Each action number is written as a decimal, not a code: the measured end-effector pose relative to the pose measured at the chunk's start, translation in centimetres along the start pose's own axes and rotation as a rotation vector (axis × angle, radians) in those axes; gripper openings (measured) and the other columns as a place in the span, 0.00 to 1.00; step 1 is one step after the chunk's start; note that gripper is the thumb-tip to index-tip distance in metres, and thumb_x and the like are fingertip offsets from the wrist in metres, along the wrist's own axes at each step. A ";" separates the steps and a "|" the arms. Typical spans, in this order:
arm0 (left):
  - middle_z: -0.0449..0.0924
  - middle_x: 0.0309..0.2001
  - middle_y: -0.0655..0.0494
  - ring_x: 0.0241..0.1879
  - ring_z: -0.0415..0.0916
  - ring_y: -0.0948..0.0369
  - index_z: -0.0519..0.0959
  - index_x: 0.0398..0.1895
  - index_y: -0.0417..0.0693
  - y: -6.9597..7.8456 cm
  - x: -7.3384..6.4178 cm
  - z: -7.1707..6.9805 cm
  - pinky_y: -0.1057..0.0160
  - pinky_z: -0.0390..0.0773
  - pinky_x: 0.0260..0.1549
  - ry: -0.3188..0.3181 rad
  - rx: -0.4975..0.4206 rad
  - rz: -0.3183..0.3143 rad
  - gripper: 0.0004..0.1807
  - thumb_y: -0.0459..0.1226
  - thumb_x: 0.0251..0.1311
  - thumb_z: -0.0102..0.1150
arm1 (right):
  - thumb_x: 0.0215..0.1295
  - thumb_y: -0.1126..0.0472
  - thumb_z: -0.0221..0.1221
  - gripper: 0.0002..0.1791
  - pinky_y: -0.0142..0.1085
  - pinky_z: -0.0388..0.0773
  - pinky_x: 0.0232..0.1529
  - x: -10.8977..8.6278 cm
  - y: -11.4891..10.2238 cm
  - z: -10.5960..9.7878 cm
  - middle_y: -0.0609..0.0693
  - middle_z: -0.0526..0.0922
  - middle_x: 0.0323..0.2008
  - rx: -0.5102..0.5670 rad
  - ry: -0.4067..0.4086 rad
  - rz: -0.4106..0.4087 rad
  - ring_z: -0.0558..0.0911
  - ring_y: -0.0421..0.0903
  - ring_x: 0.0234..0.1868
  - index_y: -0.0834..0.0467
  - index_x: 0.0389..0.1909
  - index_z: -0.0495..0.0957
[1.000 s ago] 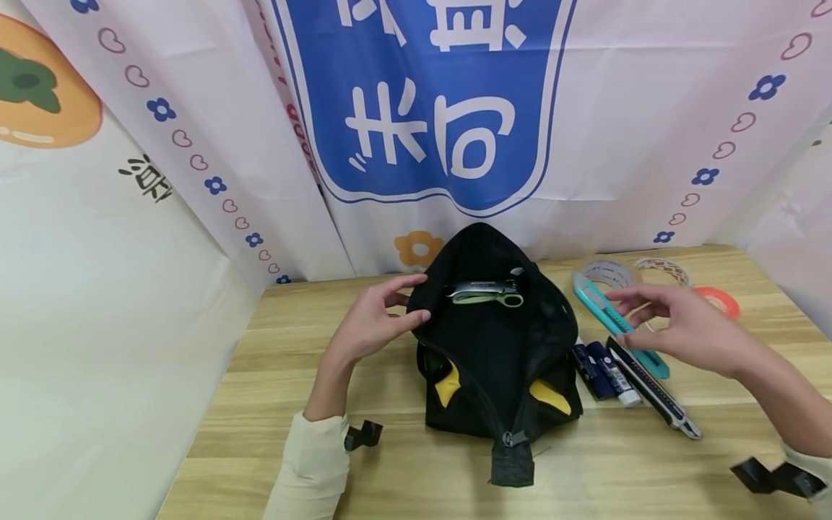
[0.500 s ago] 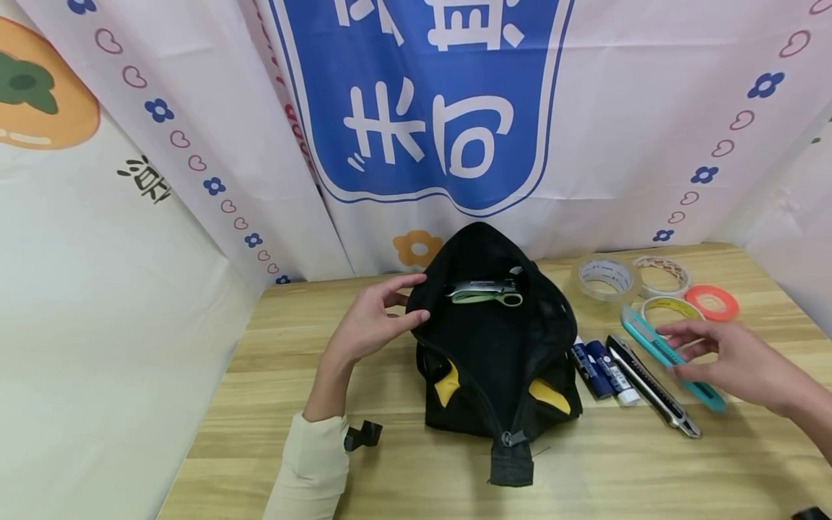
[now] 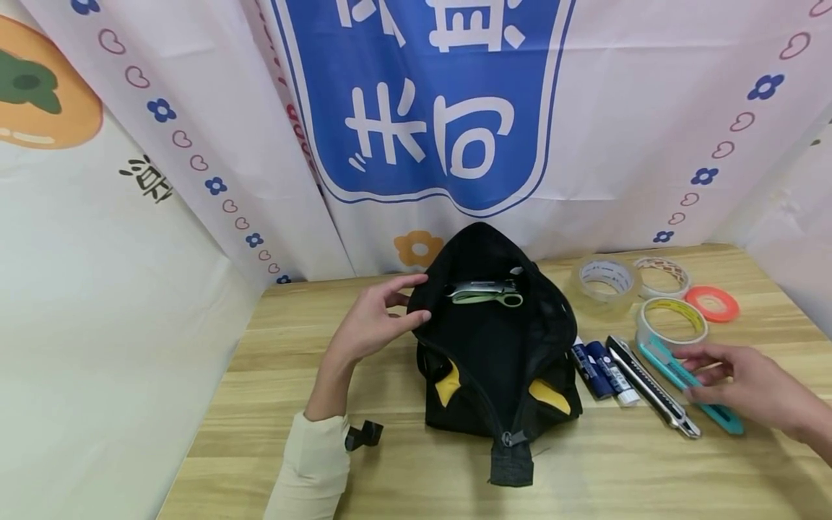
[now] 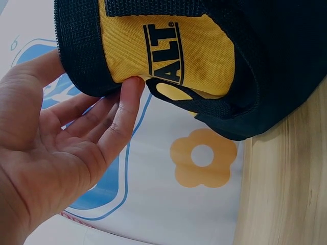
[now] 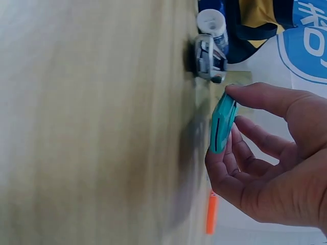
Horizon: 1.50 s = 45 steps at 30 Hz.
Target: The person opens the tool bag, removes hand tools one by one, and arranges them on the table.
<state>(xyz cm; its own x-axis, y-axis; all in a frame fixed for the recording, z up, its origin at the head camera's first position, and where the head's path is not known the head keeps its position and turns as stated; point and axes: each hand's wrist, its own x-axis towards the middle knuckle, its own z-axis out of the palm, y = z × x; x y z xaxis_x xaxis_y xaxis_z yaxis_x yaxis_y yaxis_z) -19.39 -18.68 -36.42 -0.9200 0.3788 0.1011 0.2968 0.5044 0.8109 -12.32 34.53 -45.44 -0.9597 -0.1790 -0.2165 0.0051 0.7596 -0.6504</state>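
A black and yellow tool bag stands with its zipped mouth spread wide. My left hand holds the left rim of the bag; in the left wrist view its fingers touch the yellow fabric. Inside lie green-handled scissors beside a silvery metal tool, only partly visible. My right hand pinches a teal utility knife between thumb and fingers, right of a black and silver utility knife. In the right wrist view, the end of the teal knife faces the camera.
Two blue glue sticks lie against the bag's right side. Behind the knives are a clear tape roll, a patterned tape roll, a yellow-cored tape roll and an orange ring. A printed cloth hangs at the back.
My right hand has carried the teal knife rightward and toward me, from beside the clear tape to right of the black knife. The left hand and the bag stay put.
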 end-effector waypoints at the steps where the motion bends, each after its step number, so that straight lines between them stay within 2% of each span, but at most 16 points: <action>1: 0.78 0.73 0.51 0.61 0.84 0.47 0.78 0.74 0.53 0.0 0.0 0.0 0.58 0.86 0.45 0.000 -0.001 -0.005 0.32 0.38 0.67 0.72 | 0.64 0.62 0.75 0.38 0.30 0.83 0.38 0.0 0.1 0.1 0.63 0.85 0.55 0.009 -0.009 -0.001 0.79 0.27 0.38 0.74 0.70 0.72; 5: 0.78 0.73 0.52 0.62 0.84 0.47 0.78 0.74 0.54 0.0 0.0 0.0 0.56 0.87 0.46 -0.001 0.002 -0.007 0.31 0.38 0.67 0.72 | 0.63 0.62 0.75 0.36 0.30 0.84 0.39 0.0 0.4 0.5 0.63 0.85 0.54 0.017 -0.035 -0.024 0.80 0.27 0.39 0.75 0.68 0.74; 10: 0.78 0.73 0.52 0.62 0.84 0.47 0.78 0.74 0.54 0.0 0.2 0.0 0.55 0.87 0.47 0.000 0.008 -0.007 0.31 0.38 0.68 0.72 | 0.64 0.62 0.75 0.35 0.28 0.84 0.39 0.0 0.1 0.4 0.61 0.86 0.52 -0.022 -0.003 -0.035 0.80 0.25 0.38 0.74 0.67 0.75; 15: 0.77 0.74 0.51 0.62 0.84 0.47 0.78 0.74 0.54 0.1 0.2 0.0 0.56 0.86 0.46 -0.001 0.012 -0.002 0.31 0.38 0.68 0.72 | 0.66 0.61 0.74 0.33 0.28 0.83 0.37 0.2 -1.3 -0.1 0.61 0.86 0.52 -0.055 0.039 -0.047 0.79 0.23 0.38 0.72 0.67 0.76; 20: 0.77 0.74 0.49 0.61 0.84 0.46 0.77 0.75 0.52 0.1 0.2 -0.1 0.59 0.86 0.46 -0.002 0.008 0.002 0.32 0.38 0.68 0.72 | 0.67 0.59 0.73 0.33 0.29 0.82 0.38 1.1 -3.8 -0.7 0.62 0.86 0.54 -0.060 0.065 -0.119 0.78 0.22 0.40 0.68 0.68 0.77; 24: 0.77 0.74 0.49 0.61 0.84 0.45 0.77 0.75 0.51 0.1 0.2 -0.1 0.60 0.85 0.44 -0.008 -0.010 0.000 0.32 0.37 0.67 0.72 | 0.69 0.61 0.72 0.29 0.29 0.83 0.39 2.0 -6.2 -1.0 0.62 0.86 0.55 -0.049 0.104 -0.207 0.79 0.22 0.42 0.66 0.67 0.78; 35: 0.78 0.73 0.48 0.60 0.84 0.46 0.78 0.74 0.50 0.2 0.3 0.0 0.62 0.84 0.41 -0.010 -0.029 0.002 0.32 0.36 0.67 0.72 | 0.71 0.63 0.70 0.22 0.19 0.81 0.48 4.2 -12.2 -0.6 0.53 0.87 0.54 0.078 0.161 -0.424 0.83 0.27 0.50 0.57 0.65 0.82; 40: 0.78 0.73 0.48 0.60 0.84 0.46 0.77 0.74 0.50 0.3 0.2 0.0 0.62 0.85 0.42 -0.009 -0.027 0.003 0.32 0.36 0.67 0.72 | 0.72 0.61 0.70 0.23 0.19 0.80 0.51 5.1 -14.8 -0.5 0.53 0.87 0.56 0.090 0.140 -0.430 0.82 0.28 0.53 0.55 0.65 0.81; 45: 0.78 0.73 0.48 0.60 0.85 0.46 0.78 0.74 0.50 0.2 0.0 -0.1 0.61 0.85 0.43 -0.004 -0.021 0.001 0.32 0.36 0.67 0.72 | 0.72 0.60 0.70 0.24 0.19 0.79 0.53 6.2 -17.4 -0.6 0.55 0.87 0.59 0.083 0.111 -0.439 0.85 0.43 0.56 0.57 0.66 0.81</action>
<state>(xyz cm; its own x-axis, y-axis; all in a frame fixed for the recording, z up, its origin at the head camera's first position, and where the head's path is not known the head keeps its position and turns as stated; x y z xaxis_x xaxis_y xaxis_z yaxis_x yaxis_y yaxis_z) -19.30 -18.64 -36.19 -0.9186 0.3823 0.1003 0.2928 0.4877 0.8224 -18.53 20.54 -35.02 -0.9003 -0.4011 0.1693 -0.3908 0.5731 -0.7203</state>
